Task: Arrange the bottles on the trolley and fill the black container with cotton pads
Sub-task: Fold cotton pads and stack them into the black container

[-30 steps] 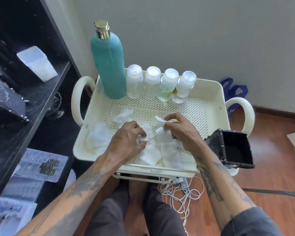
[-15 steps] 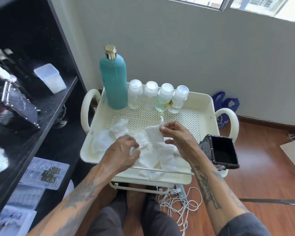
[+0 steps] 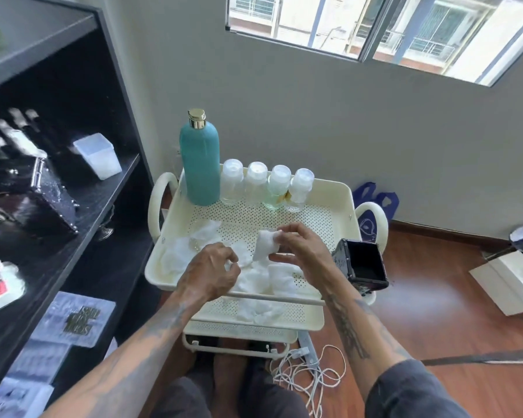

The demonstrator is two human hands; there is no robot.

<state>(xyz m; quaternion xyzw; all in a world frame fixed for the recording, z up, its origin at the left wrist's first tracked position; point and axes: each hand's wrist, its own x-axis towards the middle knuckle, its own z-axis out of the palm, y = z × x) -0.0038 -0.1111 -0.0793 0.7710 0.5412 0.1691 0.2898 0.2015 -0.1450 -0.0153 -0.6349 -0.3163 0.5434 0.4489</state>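
Since your right hand [image 3: 299, 248] is pinching a cotton pad [image 3: 264, 247] and your left hand [image 3: 210, 270] is gripping others, the black container [image 3: 364, 263] sits just right, at the trolley [image 3: 323, 188] edge.

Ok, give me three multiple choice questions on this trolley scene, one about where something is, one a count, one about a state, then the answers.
1. Where does the black container sit?
A. at the right edge of the trolley tray
B. on the black shelf
C. on the floor

2. How many small clear bottles stand beside the teal bottle?
A. two
B. four
C. six

3. What is the right hand doing?
A. resting open and empty
B. gripping the teal bottle
C. pinching a cotton pad

Answers: 1 A, it perches by the tray's right handle. 2 B, four white-capped bottles line the back wall. 3 C, the fingers hold a white pad raised above the loose pile.
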